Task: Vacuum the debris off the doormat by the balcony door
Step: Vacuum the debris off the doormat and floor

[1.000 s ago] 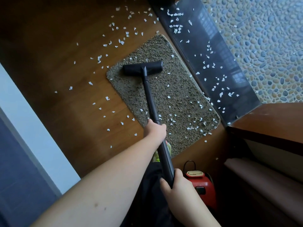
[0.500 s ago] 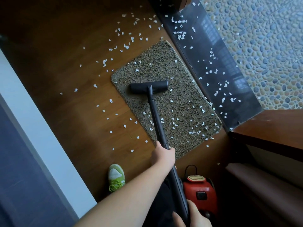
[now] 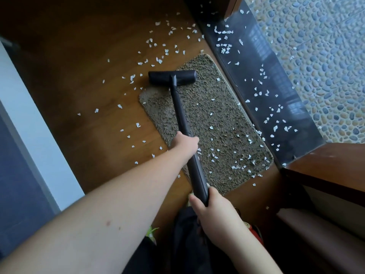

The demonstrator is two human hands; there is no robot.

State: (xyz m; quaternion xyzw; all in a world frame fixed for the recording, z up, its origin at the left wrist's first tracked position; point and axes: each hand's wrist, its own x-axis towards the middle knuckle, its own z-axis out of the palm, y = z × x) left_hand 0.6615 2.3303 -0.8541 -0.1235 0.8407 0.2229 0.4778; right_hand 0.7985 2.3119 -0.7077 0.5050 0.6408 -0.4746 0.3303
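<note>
Head view: roughly halfway by the look of it. Far half of the mat nearly bare of scraps, with only a few white flecks near its middle; near right end thick with scraps, so most of the remaining work judged to lie there. Many more scattered on the floor to the left and beyond, and on the dark sill to the right, outside the mat itself.

Mat: brown, coarse and shaggy, rounded corners, lying flat on the floor, one long edge just beside the sill, stretching from upper middle toward lower right. Nozzle on the far left corner, partly overhanging onto the floor. Black wand running back toward the body.

Left hand wrapped around the wand midway, fingers curled under. Right hand gripping the wand's near end, thumb along the left side.
</note>
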